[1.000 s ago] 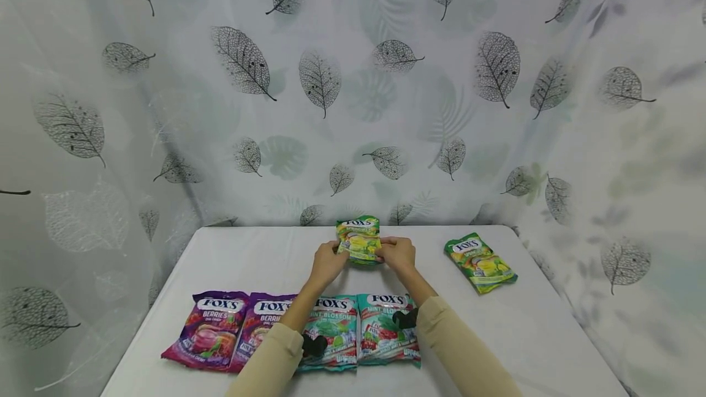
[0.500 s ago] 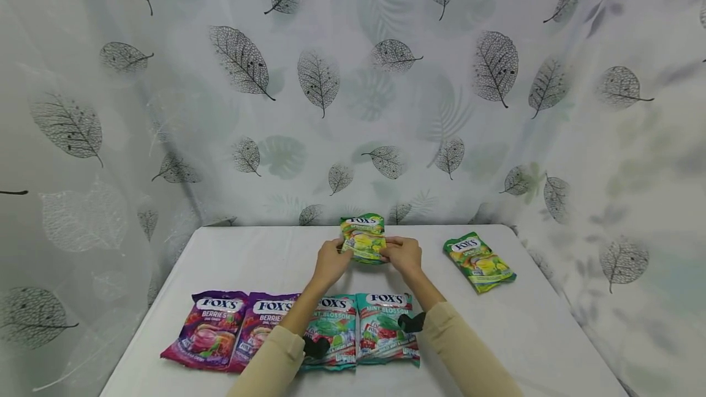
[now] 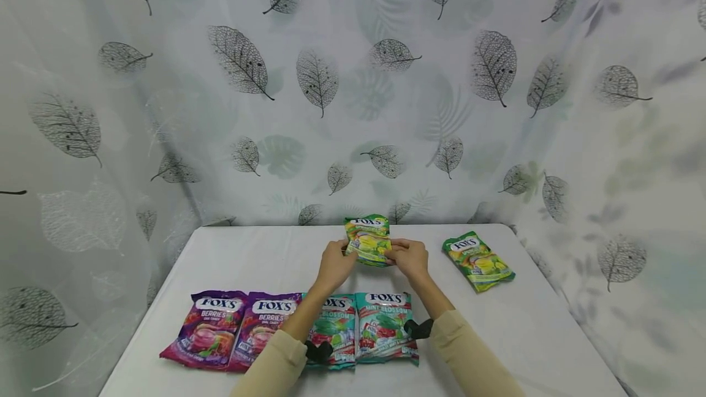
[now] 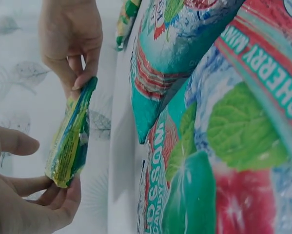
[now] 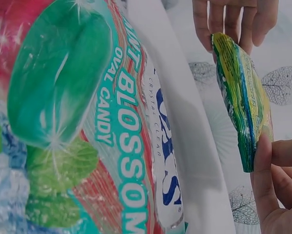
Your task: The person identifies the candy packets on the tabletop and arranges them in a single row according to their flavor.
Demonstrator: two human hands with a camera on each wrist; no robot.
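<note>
Above the back of the table, both hands hold up a green and yellow FOX'S candy bag [image 3: 368,241]. My left hand [image 3: 335,267] is at its left edge; in the left wrist view its fingers curl behind the bag [image 4: 70,141], while the thumb stands a little apart from it. My right hand [image 3: 410,259] pinches the opposite edge between thumb and fingers, as the right wrist view shows with the bag [image 5: 241,92] seen edge-on. A second green candy bag [image 3: 478,261] lies tilted on the table to the right.
Nearer the front lie two purple berries bags [image 3: 206,331] and two teal mint blossom bags [image 3: 386,329], side by side in a row. The forearms pass over this row. A leaf-printed curtain [image 3: 353,109] hangs behind the white table [image 3: 248,256].
Both hands and the held candy bag have shifted slightly to the right. The bags on the table stay where they were.
</note>
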